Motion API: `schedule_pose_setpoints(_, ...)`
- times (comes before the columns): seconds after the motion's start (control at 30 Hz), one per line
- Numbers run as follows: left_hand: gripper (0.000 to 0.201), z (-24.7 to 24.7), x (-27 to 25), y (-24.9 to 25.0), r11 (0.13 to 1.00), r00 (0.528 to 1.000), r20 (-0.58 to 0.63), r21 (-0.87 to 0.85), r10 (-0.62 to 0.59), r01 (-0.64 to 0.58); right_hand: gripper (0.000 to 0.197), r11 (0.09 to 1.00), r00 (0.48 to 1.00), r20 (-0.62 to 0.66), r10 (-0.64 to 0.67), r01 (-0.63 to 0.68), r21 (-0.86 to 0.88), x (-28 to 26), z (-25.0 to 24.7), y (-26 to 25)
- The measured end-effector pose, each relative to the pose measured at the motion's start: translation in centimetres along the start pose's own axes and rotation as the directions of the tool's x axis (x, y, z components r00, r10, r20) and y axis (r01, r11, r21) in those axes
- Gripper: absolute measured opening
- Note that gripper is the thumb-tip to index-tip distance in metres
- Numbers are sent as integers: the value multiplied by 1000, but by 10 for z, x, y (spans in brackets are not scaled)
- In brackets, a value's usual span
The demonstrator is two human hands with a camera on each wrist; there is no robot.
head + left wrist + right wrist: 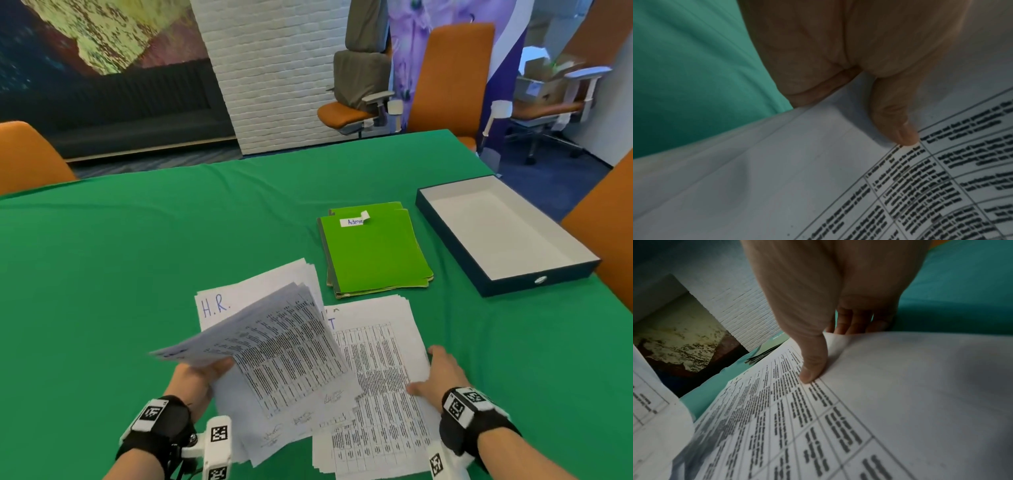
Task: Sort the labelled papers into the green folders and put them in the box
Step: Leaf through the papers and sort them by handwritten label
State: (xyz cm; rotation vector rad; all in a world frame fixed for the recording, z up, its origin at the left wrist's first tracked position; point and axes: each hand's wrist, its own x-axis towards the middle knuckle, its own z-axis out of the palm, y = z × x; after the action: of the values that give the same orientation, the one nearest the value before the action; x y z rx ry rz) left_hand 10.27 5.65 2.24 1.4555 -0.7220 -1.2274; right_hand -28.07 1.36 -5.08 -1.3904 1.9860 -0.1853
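Note:
My left hand (200,373) grips a lifted, fanned bundle of printed papers (274,342), thumb (898,126) on the top sheet (818,186). Beneath the bundle lies a sheet marked "H.R." (215,308). My right hand (442,371) pinches the right edge of a second paper stack (376,394) lying on the table, thumb (812,365) on top of the stack (900,402) and fingers (851,321) under its edge. Beyond the papers lie the stacked green folders (373,257), the top one labelled "Admin". An open dark box (513,286) with a white inside lies to their right.
A green cloth (137,257) covers the table. Orange chairs stand at the left (27,157), far (448,78) and right (603,233) edges. A white brick pillar (274,68) rises behind the table.

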Motion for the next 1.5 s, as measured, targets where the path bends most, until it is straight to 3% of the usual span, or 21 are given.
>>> schedule_pose_setpoints(0.13,32,-1,-2,-2,1000,1000,10,0,-24,24,64,1000,999,-37,-18,18,3,-2,-5,-1)
schedule_pose_setpoints(0.27,32,3,-2,1,1000,999,23,-9,-23,23,18,997,993,-103,-54,47,-68,-4,-15,-2)
schedule_pose_setpoints(0.43,27,8,0,-1,995,996,-13,49,-88,89,5,984,981,-158,-115,135,120,-4,-35,-11)
schedule_pose_setpoints(0.57,20,12,2,-1,985,988,-81,106,-130,138,10,910,912,-357,-200,308,276,-11,-61,-29)
schedule_pose_setpoints(0.67,14,20,-3,2,977,988,-129,185,-83,106,5,831,877,-444,-185,381,406,-16,-80,-43)
schedule_pose_setpoints(0.73,25,26,-6,5,970,988,-152,234,-36,71,5,794,863,-473,-180,411,447,-16,-88,-50)
schedule_pose_setpoints(0.8,31,31,-6,6,988,989,-123,120,-78,93,5,763,860,-477,-183,430,482,-18,-92,-57)
schedule_pose_setpoints(0.9,5,37,-8,11,979,976,-72,-11,-204,204,5,705,836,-516,-188,480,522,-25,-97,-69)
schedule_pose_setpoints(1.07,10,42,-9,12,966,967,29,-32,-254,255,8,616,807,-563,-180,538,575,-30,-110,-88)
schedule_pose_setpoints(1.17,7,42,-9,13,966,967,46,-52,-249,251,8,601,744,-629,-226,614,512,-36,-121,-96)
schedule_pose_setpoints(1.27,12,34,-4,6,978,981,12,-80,-194,194,14,548,696,-667,-267,679,489,-41,-131,-105)
schedule_pose_setpoints(1.37,9,23,7,-8,989,989,-109,-117,-98,85,27,511,655,-679,-333,730,454,-36,-136,-110)
schedule_pose_setpoints(1.5,41,8,12,-16,989,989,-138,-149,-44,23,28,541,670,-635,-386,721,433,-29,-138,-109)
